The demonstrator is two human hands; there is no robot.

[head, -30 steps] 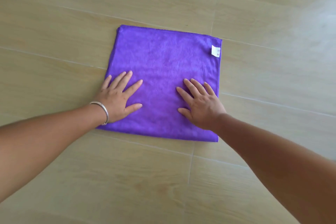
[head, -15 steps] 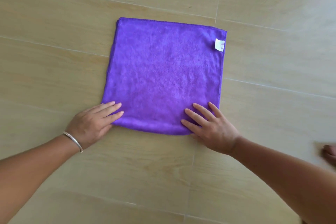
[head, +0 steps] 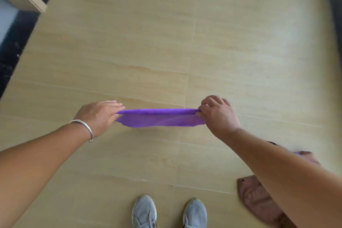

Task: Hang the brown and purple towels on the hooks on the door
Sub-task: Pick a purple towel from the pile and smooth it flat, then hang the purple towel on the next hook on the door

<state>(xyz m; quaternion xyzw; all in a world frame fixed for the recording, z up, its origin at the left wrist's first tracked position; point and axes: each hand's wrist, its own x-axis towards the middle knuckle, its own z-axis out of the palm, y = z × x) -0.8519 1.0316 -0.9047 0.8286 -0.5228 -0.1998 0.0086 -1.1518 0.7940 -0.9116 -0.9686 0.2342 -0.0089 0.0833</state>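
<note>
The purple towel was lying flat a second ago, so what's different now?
Both hands took hold: the left hand and right hand now pinch the purple towel's ends and have lifted it off the floor, stretched between them. The person now stands. The towel stays folded.

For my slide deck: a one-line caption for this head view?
Left hand and right hand hold a purple towel stretched above the floor; brown towel nearby.
</note>
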